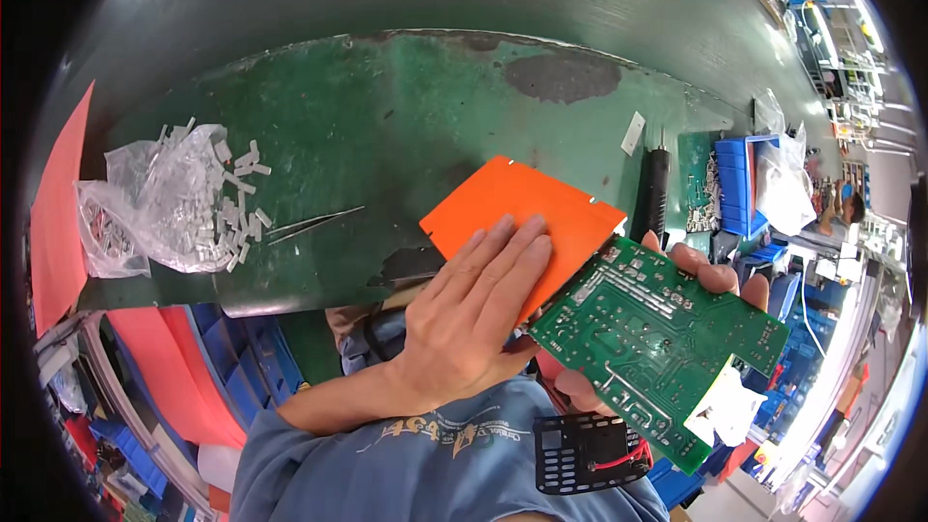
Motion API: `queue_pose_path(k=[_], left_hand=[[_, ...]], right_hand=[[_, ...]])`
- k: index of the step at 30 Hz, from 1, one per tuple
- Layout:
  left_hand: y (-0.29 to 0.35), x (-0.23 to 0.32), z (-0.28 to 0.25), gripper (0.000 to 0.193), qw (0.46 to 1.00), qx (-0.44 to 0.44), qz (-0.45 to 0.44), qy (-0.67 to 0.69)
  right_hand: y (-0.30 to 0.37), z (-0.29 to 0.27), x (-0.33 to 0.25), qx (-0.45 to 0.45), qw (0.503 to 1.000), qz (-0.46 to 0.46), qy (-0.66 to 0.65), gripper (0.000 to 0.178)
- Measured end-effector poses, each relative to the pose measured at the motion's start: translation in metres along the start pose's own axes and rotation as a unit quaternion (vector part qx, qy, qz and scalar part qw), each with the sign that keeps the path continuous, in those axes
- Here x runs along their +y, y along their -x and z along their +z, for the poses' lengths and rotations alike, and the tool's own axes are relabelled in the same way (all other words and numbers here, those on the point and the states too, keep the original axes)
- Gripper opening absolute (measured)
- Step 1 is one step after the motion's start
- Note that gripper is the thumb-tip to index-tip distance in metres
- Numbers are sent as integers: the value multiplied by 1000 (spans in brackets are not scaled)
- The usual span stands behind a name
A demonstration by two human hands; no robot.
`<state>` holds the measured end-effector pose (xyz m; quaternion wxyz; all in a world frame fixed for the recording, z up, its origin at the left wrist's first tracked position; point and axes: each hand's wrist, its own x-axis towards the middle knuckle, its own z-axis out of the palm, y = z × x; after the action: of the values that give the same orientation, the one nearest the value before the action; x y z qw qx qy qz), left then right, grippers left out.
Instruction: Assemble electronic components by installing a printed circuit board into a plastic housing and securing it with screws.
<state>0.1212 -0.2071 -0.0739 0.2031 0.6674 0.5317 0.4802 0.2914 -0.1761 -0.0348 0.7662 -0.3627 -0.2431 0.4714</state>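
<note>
My left hand [464,319] lies across a thin orange sheet [541,208], its fingers straight and close together on top, its thumb partly hidden near the sheet's lower edge. In my right hand [715,275] is a green circuit board [667,338], solder side up. Fingers show at the board's far edge and the thumb at its near edge; the palm is hidden beneath. The sheet's right side meets the board's left edge. Below the board, a black perforated bracket [585,454] with a red wire is in front of my shirt.
Tweezers [314,222] lie on the green table [319,126], beside a clear plastic bag [174,198] and several small white parts. A black-handled tool [656,184] stands near a blue bin [739,184] and loose metal parts. A red sheet [60,222] rises at the left.
</note>
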Motion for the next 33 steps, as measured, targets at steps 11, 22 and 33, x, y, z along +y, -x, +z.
queue_pose_path(k=[11,22,33], left_hand=[[2,1,5,78,1000,17,1,9],[6,4,8,78,999,34,-17,19],[5,1,6,81,999,45,-14,18]], right_hand=[[0,-6,0,-55,988,-56,134,119],[-6,-9,6,-254,931,-155,213,126],[7,30,9,12,992,-49,111,109]])
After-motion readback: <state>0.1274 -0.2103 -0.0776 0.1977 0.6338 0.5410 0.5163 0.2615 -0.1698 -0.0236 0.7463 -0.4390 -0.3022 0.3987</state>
